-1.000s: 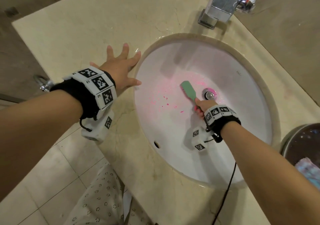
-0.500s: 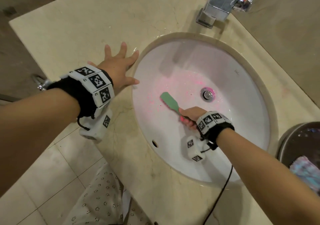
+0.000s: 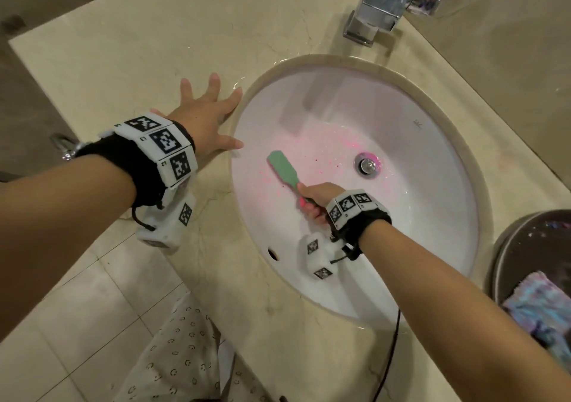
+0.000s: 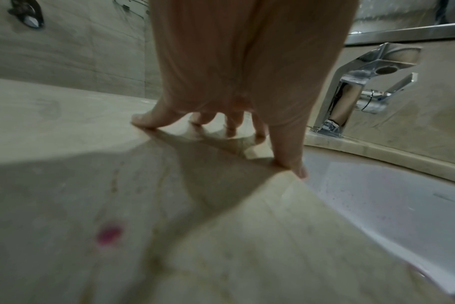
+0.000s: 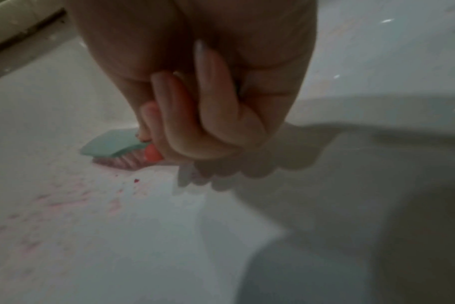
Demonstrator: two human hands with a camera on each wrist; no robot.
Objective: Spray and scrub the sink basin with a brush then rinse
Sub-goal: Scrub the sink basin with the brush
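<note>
The brush (image 3: 283, 170) has swept left from the drain (image 3: 366, 164); right hand (image 3: 318, 199) grips its handle, left hand (image 3: 206, 120) spread on the tabletop (image 3: 123, 61); keep bristles flat, overlapping strokes across pink residue.

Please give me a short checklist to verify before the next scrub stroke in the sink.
1. Right hand grips the brush handle: ok.
2. Bristles touch the basin: ok, seen in the right wrist view.
3. Left hand rests flat on the counter by the rim: ok.
4. Pink residue gone: not ok, specks remain around the drain.
5. Tap off: ok, no stream visible.
</note>
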